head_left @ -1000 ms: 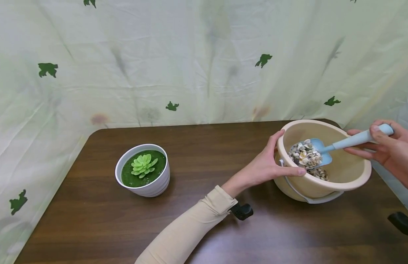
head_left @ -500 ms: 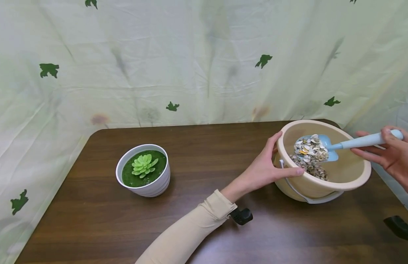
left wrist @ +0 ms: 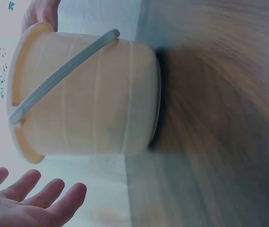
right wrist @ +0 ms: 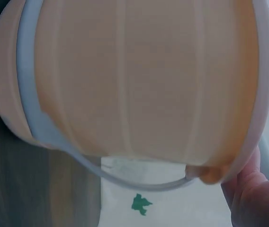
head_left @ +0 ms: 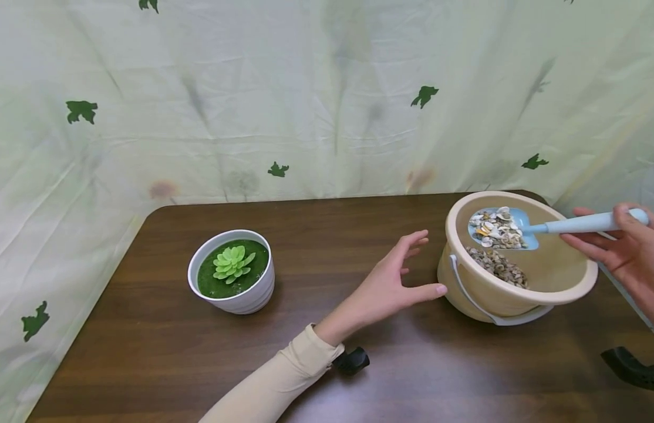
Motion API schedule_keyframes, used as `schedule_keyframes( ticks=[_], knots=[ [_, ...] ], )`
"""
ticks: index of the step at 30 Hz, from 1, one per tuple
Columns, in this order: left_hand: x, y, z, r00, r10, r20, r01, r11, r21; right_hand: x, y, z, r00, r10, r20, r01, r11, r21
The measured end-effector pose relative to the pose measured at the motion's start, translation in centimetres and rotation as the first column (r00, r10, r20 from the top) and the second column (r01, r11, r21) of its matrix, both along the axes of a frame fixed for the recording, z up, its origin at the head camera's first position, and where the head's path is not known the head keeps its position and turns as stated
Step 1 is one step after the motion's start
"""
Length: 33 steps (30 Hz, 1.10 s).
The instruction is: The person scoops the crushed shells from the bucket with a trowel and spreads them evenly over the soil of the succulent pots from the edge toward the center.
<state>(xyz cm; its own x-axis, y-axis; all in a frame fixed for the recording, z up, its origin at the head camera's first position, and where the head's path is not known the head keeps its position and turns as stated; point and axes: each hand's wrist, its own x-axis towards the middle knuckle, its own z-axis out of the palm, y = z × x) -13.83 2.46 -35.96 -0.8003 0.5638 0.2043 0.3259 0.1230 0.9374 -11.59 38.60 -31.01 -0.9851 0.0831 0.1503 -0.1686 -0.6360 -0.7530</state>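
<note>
A cream bucket (head_left: 467, 294) with a pale grey handle stands upright at the table's right side. Small shells and gravel (head_left: 498, 269) lie in its bottom. My right hand (head_left: 630, 247) holds a light blue scoop (head_left: 580, 224) by its handle, and the blade, loaded with shells (head_left: 496, 228), hangs over the bucket's opening. In the right wrist view the bucket's wall hides most of the scoop. My left hand (head_left: 382, 288) is off the bucket, just left of it, with fingers spread and nothing in them. The left wrist view shows its fingers (left wrist: 49, 194) beside the bucket.
On the left of the brown wooden table (head_left: 147, 352) stands a white ribbed pot (head_left: 253, 291) holding a green succulent (head_left: 232, 264). A pale curtain (head_left: 306, 106) with green leaf shapes hangs behind the table.
My left hand has let go of the bucket's rim and moved left. The scoop has risen from the shell pile and shifted slightly right, with shells on its blade.
</note>
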Motion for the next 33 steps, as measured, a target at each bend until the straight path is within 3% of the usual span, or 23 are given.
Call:
schedule_keyframes(
  ticks=[8,13,22,27,33],
  knots=[
    [1.7,-4.1,0.2,0.990,0.011,-0.138,-0.020,0.998,-0.063,0.1,-0.8,0.3,0.998,-0.017,0.058,0.021,0.997,-0.071],
    [2.7,-6.7,0.4,0.980,0.001,-0.201,-0.021,0.995,-0.101,0.2,-1.1,0.2,0.999,0.003,0.050,0.003,0.995,-0.104],
    [4.7,-11.6,0.4,0.978,0.087,-0.190,-0.119,0.979,-0.166,0.3,-1.9,0.5,0.998,0.059,0.037,-0.051,0.980,-0.193],
    [5.8,-14.0,0.0,0.968,0.167,-0.189,-0.199,0.966,-0.164,0.1,-2.8,0.9,0.996,0.090,0.004,-0.088,0.977,-0.194],
    [7.6,-17.1,-0.4,0.950,0.257,-0.179,-0.284,0.948,-0.146,0.1,-3.9,1.5,0.995,0.095,0.040,-0.087,0.983,-0.164]
  ],
)
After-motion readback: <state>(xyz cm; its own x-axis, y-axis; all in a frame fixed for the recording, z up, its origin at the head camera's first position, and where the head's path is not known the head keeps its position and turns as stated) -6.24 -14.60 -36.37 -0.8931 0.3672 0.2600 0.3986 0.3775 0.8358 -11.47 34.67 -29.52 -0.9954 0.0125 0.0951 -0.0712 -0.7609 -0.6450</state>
